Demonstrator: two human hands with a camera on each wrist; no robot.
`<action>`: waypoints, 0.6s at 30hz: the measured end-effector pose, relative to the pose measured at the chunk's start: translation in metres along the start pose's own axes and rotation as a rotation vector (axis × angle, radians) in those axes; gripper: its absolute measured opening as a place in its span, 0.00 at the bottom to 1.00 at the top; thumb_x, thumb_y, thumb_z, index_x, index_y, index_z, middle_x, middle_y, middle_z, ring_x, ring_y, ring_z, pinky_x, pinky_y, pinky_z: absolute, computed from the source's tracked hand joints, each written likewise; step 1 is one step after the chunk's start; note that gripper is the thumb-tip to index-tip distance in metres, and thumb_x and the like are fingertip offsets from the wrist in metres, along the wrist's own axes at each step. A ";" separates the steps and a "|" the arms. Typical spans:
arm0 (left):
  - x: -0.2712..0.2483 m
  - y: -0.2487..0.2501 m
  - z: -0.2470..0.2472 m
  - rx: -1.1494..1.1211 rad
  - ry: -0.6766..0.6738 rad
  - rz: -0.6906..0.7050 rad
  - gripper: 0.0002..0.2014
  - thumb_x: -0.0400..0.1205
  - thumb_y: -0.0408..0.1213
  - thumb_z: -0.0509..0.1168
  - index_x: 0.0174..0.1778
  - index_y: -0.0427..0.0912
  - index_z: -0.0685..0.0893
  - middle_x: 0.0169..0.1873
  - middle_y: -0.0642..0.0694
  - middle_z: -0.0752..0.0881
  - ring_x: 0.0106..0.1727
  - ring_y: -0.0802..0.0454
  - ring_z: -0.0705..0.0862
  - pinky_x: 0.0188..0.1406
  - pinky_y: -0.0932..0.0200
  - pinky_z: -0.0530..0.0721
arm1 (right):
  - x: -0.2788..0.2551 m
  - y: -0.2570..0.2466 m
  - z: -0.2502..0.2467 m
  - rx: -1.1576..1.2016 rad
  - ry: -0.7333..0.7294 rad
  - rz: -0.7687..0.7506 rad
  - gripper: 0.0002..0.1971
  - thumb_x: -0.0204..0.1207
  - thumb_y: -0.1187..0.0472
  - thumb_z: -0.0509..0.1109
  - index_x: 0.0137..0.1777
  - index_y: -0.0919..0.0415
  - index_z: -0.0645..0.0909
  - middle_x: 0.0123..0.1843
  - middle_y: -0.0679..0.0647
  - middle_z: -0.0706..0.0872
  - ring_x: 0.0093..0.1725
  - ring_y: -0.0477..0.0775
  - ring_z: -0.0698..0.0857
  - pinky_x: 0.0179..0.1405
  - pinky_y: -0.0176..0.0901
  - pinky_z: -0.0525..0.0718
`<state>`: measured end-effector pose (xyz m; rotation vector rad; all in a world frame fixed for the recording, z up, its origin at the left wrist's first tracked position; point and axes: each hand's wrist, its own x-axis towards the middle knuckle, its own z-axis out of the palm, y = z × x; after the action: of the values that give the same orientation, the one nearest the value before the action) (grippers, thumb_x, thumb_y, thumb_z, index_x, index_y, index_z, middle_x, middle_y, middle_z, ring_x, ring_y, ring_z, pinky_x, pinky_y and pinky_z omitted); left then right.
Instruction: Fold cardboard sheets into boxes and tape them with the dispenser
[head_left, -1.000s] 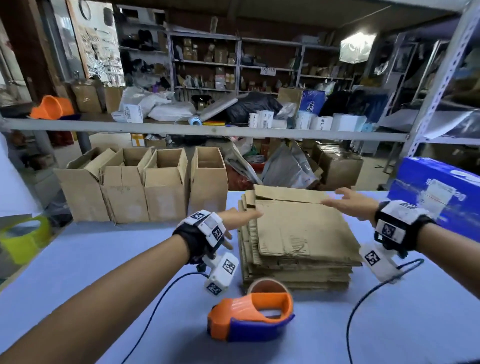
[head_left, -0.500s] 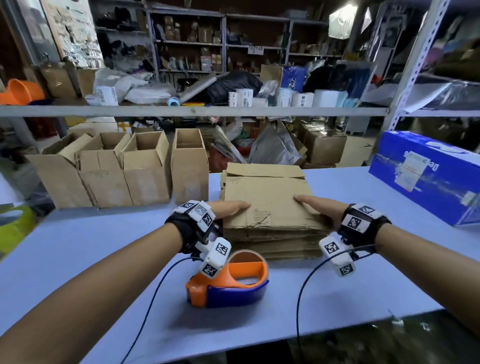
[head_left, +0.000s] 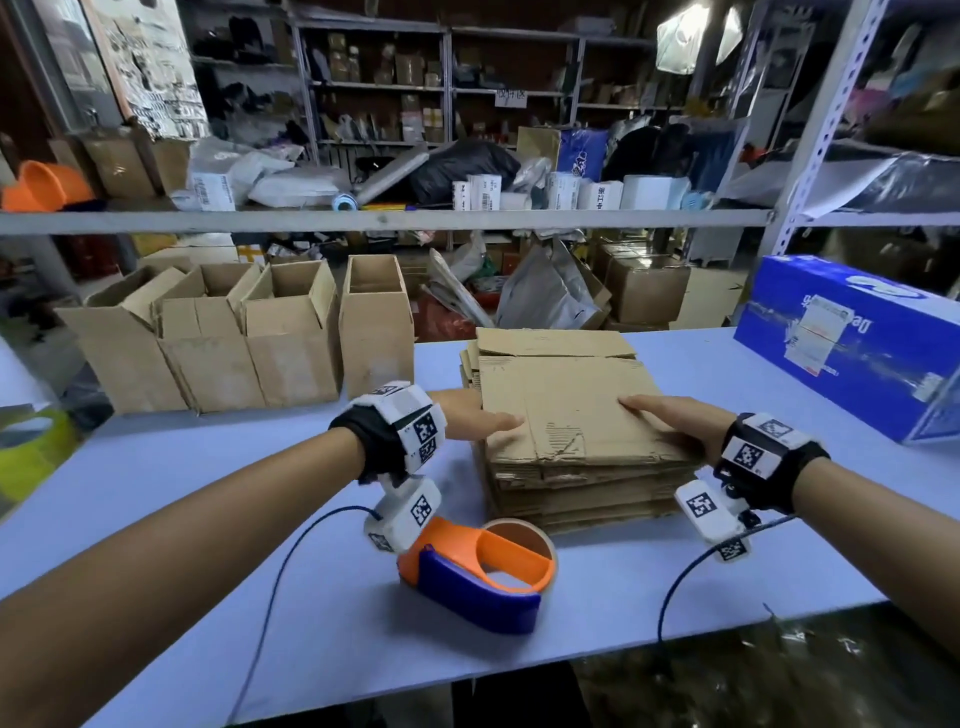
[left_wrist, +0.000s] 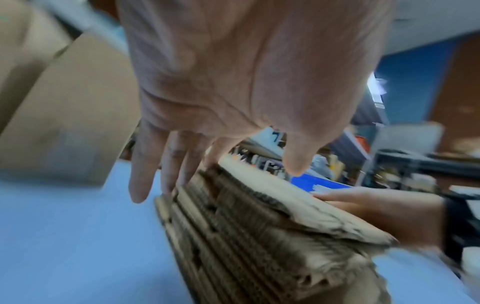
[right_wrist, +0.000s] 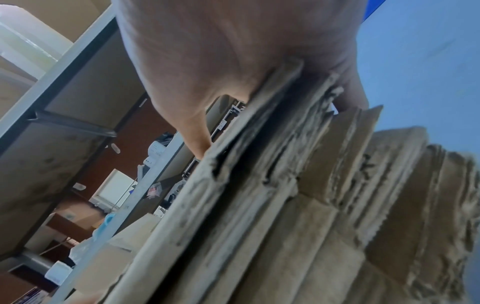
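The left hand (head_left: 467, 421) rests straight fingers (left_wrist: 140, 185) against the cardboard sheet stack (head_left: 571, 493), thumb above, while the right hand (head_left: 670, 421) pinches its top sheets (head_left: 571, 400).

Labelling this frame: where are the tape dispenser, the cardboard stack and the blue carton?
tape dispenser (head_left: 478, 597), head view, blue body.
cardboard stack (head_left: 571, 395), head view, top sheet.
blue carton (head_left: 893, 364), head view, blue side.

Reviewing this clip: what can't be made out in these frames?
Right hand fingers: right wrist view, the stack of cardboard sheets covers them; grip unclear.
Sheet count: edges blurred in both wrist views, too small in head view.
Tape dispenser left end: head view, left wrist camera covers it.
Blue box label: head view, too small to read.
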<state>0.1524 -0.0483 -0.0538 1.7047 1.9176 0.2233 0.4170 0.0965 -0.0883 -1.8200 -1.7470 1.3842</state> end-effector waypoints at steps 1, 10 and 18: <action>-0.009 0.003 -0.004 0.172 0.063 0.056 0.33 0.86 0.63 0.55 0.84 0.51 0.64 0.78 0.48 0.73 0.74 0.48 0.74 0.65 0.61 0.80 | 0.000 -0.001 0.002 -0.014 0.008 -0.011 0.44 0.75 0.34 0.75 0.82 0.62 0.70 0.79 0.61 0.78 0.75 0.66 0.79 0.79 0.59 0.76; -0.103 0.011 0.095 0.746 0.077 0.485 0.34 0.80 0.64 0.65 0.80 0.55 0.66 0.65 0.39 0.70 0.63 0.39 0.70 0.52 0.44 0.78 | -0.039 -0.051 0.054 -0.697 0.278 -0.595 0.44 0.78 0.34 0.71 0.89 0.45 0.56 0.91 0.58 0.55 0.89 0.62 0.53 0.85 0.68 0.58; -0.105 -0.034 0.077 0.733 0.079 0.448 0.30 0.78 0.49 0.71 0.75 0.57 0.71 0.67 0.40 0.70 0.65 0.40 0.70 0.51 0.45 0.79 | -0.066 -0.072 0.104 -0.909 -0.057 -0.630 0.57 0.67 0.19 0.66 0.91 0.42 0.49 0.93 0.55 0.45 0.91 0.61 0.48 0.87 0.67 0.55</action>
<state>0.1659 -0.1726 -0.1030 2.6326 1.7537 -0.2969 0.3048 0.0134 -0.0590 -1.2747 -2.9152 0.3954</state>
